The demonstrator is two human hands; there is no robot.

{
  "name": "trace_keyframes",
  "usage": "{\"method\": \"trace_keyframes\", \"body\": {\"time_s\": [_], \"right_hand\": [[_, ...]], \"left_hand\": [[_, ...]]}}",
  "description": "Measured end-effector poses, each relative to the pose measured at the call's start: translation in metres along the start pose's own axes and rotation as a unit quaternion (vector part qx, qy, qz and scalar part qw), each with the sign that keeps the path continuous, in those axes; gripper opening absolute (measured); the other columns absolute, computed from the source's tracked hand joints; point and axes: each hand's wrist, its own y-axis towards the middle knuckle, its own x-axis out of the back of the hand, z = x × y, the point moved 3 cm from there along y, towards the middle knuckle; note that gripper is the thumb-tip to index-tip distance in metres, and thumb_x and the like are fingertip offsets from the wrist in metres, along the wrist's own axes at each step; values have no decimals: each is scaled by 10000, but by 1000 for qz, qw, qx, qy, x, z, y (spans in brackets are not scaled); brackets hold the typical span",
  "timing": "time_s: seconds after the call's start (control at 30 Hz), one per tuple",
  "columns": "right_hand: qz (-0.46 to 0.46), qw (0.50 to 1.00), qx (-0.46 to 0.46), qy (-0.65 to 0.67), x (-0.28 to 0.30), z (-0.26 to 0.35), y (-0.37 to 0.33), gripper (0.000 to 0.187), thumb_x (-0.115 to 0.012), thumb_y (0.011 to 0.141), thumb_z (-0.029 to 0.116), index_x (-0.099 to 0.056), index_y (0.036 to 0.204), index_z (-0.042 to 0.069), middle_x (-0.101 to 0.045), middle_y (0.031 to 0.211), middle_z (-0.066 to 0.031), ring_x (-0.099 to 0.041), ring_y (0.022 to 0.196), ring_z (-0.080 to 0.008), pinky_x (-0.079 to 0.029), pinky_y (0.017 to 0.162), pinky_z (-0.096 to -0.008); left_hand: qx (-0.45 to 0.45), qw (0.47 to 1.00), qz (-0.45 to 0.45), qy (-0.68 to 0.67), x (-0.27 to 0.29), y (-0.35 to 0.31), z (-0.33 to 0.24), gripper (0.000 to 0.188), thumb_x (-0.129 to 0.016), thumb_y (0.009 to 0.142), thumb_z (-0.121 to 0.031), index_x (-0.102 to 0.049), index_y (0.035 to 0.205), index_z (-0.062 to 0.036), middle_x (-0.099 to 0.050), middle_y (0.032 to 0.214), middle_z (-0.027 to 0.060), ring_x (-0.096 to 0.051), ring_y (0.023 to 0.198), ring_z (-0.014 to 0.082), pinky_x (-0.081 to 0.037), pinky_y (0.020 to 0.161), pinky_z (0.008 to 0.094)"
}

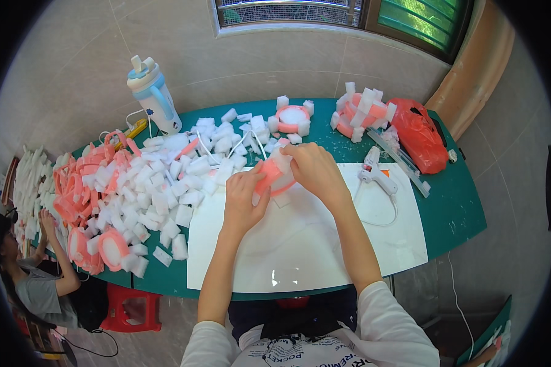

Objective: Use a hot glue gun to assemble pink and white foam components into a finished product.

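"Holding something, are you?"

"Yes. My left hand (243, 199) has its thumb and fingers closed on the near left side of a soft-looking coral-pink ring (266, 177). My right hand (315, 168) is across from it, fingers bent in at a small white foam block (281, 161) on the ring's far side; their tips are partly hidden, so I can't tell whether they pinch it."

"Where's the ring, then?"

"Between my hands, over the far part of a glossy white rectangular sheet (312, 257), which lies on the dark green counter (453, 208)."

"And around you?"

"Left of the sheet spreads a heap of white foam blocks (165, 205), with a tangled pile of coral-pink rings (79, 189) at its left. On my right a white glue gun (372, 164) lies at the sheet's far corner, its cord looping back toward me."

"Farther off?"

"Another coral-pink ring (280, 114), with white blocks set around it. To its right, a cluster of similar ringed pieces (359, 112), then a red plastic bag (419, 140). A white and light-blue bottle (156, 98) stands at the far left edge. Behind everything: a greyish tiled wall (257, 58) with a window (288, 12)."
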Motion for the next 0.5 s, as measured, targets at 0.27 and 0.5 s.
{"method": "trace_keyframes", "body": {"time_s": [0.27, 0.5], "right_hand": [[11, 1000, -8, -2, 0, 0, 0, 268, -505, 720, -19, -661, 933, 21, -629, 766, -178, -597, 704, -323, -470, 644, -396], [1, 1000, 2, 0, 0, 0, 0, 264, -505, 720, -20, -661, 929, 17, -628, 759, -178, -598, 702, -324, -471, 644, -395]], "left_hand": [[0, 1000, 2, -1, 0, 0, 0, 264, -635, 713, -56, -550, 960, -11, -563, 1190, 134, -525, 900, 265, -374, 853, 352], [0, 1000, 0, -2, 0, 0, 0, 266, -634, 714, -57, -552, 962, -10, -562, 1191, 133, -525, 910, 268, -375, 853, 353]]}}
